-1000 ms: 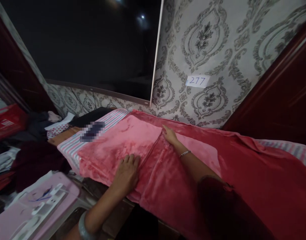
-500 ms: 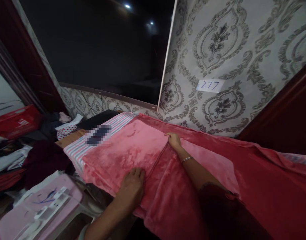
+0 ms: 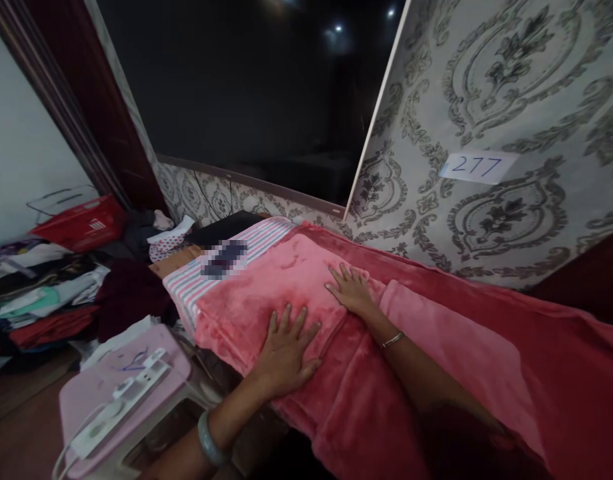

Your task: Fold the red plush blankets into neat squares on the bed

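A pink and red plush blanket [image 3: 266, 287], partly folded over itself, lies on a striped cloth [image 3: 186, 287] along the wall. My left hand [image 3: 285, 350] rests flat on the blanket near its front edge, fingers spread. Farther back and to the right, my right hand [image 3: 351, 288] also lies with spread fingers on the folded layer. Neither hand grips the fabric. A lighter pink section of the blanket shows beside my right forearm, and a darker red part stretches off to the right.
A pink stool [image 3: 173, 353] holding a white power strip [image 3: 123, 400] stands at the lower left. Behind it are piled clothes [image 3: 61, 320] and a red basket [image 3: 86, 223]. A large dark TV screen [image 3: 256, 93] hangs above; a paper marked 277 [image 3: 479, 167] is on the wall.
My right hand has let go of the blanket's folded edge and now lies flat. The left hand's fingers have spread on the fabric. The view has shifted left.
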`<state>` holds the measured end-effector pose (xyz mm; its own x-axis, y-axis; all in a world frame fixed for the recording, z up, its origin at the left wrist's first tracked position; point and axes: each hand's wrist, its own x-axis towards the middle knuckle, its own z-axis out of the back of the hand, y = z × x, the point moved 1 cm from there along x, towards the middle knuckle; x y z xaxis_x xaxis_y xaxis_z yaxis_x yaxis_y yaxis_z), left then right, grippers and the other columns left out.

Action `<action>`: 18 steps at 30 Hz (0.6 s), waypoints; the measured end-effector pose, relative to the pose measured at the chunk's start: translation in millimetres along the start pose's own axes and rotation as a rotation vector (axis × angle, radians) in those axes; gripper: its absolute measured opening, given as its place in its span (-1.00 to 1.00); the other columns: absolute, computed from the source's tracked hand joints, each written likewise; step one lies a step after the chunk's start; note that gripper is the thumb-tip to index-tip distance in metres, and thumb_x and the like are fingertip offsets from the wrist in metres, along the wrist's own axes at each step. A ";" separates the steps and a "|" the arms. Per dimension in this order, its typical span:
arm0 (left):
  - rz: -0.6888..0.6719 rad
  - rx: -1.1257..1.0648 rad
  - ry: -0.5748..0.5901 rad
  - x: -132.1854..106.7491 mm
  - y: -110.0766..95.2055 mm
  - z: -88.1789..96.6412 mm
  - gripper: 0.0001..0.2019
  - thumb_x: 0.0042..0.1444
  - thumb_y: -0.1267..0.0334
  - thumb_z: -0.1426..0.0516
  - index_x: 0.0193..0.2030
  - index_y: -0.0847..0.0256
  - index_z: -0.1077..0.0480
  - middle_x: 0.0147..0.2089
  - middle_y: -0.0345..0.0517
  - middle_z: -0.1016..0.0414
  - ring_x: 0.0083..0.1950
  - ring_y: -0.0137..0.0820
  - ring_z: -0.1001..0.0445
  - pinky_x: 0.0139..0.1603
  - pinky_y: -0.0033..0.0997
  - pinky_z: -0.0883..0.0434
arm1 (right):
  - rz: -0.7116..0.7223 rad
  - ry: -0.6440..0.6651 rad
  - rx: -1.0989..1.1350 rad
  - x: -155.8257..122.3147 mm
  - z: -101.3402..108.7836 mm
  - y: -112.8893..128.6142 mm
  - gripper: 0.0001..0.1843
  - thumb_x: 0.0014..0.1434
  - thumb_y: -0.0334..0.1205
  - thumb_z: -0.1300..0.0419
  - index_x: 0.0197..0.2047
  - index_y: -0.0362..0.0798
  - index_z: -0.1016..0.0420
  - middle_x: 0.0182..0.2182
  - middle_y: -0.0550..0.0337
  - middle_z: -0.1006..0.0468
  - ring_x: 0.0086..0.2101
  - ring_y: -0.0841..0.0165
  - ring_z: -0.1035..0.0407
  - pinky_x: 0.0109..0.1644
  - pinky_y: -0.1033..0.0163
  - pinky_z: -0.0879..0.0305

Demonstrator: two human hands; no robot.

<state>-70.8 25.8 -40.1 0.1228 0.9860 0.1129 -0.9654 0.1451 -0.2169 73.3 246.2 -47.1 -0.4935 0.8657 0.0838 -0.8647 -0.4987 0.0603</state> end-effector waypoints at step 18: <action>0.406 -0.447 -0.180 87.7 161.1 111.9 -0.69 0.18 0.10 -0.27 -0.12 0.34 -0.54 -0.12 0.02 -0.60 0.01 -0.04 -0.58 0.04 -0.13 -0.51 | 0.030 0.032 0.185 -78.3 13.4 50.6 -0.05 0.34 0.30 -0.05 0.58 -0.04 0.11 0.54 -0.23 0.24 0.49 -0.13 0.35 0.49 -0.19 0.28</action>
<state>-241.3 126.3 43.3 -0.3118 0.9460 0.0891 -0.7326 -0.1796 -0.6566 69.5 152.6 -37.3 -0.5242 0.8497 0.0570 -0.8187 -0.5212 0.2408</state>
